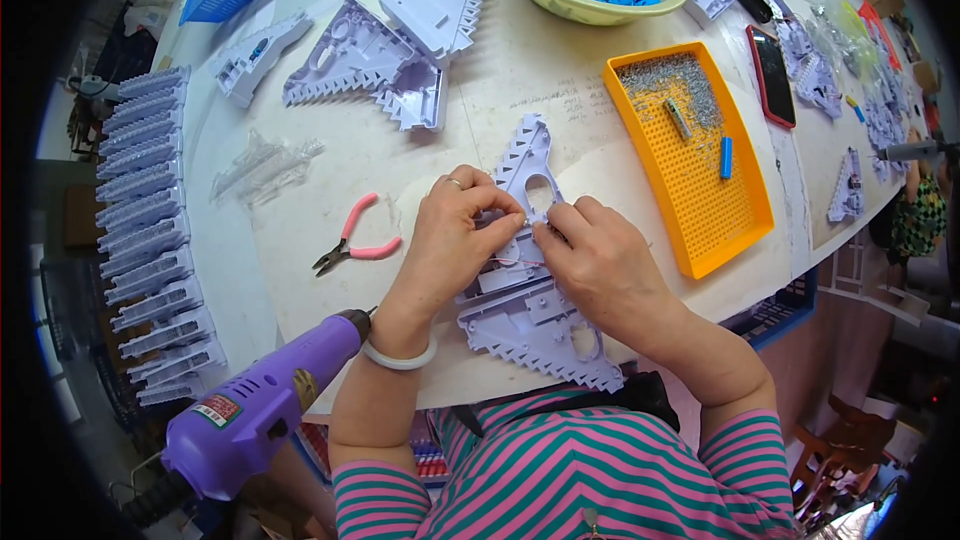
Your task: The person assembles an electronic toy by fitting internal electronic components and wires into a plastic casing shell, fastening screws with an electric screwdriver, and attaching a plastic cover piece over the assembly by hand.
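Two lavender plastic shell halves with toothed edges lie in front of me, one farther away and one nearer. Over the farther half, my left hand pinches with thumb and index finger. Facing it, my right hand is closed in a pinch as well. The fingertips almost meet; whatever they grip is too small to make out. A thin red wire runs across the shell just below them. Left of my left hand lie diagonal cutters with pink handles, jaws toward me.
A purple electric screwdriver reaches in beside my left forearm. At right is a yellow tray with small screws, and a phone. A bowl of blue parts stands at the back. Lavender shells line the left edge.
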The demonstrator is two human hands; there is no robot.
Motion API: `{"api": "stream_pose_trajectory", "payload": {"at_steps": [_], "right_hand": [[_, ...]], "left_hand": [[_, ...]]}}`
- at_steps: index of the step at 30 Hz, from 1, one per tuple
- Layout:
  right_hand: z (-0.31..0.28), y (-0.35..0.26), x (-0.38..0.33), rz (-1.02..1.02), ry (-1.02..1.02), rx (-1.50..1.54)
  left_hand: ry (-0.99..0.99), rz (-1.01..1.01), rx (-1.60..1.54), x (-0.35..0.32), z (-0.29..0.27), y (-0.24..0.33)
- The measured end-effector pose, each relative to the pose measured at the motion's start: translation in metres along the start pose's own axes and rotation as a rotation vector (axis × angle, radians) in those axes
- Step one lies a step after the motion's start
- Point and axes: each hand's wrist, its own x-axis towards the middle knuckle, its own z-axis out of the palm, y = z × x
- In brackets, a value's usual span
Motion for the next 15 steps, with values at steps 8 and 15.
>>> {"api": "stream_pose_trajectory", "payload": {"at_steps": [8, 15], "right_hand": [[0.0025, 0.002, 0.0004, -0.029, -0.004, -0.028], [0.0042, 0.0025, 0.0004, -0.033, 0.002, -0.027]], "left_hand": [[0.037, 0.052, 0.054, -0.0016, 0.004, -0.0019], [0.03, 0.041, 0.016, -0.0005, 0.0044, -0.0043]]}}
